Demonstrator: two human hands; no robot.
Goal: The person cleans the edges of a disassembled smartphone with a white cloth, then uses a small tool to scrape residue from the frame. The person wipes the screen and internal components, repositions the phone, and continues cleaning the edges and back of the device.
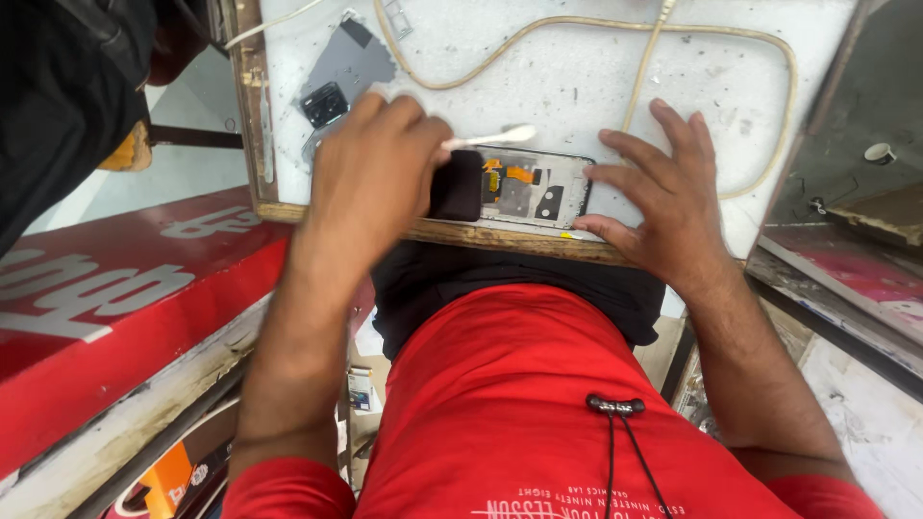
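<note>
We log: left hand (377,173) gripping a white plastic tool (492,137) over an opened phone (524,188); right hand (663,197) splayed flat on the speckled table (577,77).

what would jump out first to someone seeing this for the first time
At the near edge of the white worktable lies an opened phone with its dark and orange inner parts bare. The left hand covers its left end and holds a white tool over it, while the right hand spreads its fingers against the right end. A grey back cover lies behind the left hand, and a cream cable loops across the table.
</note>
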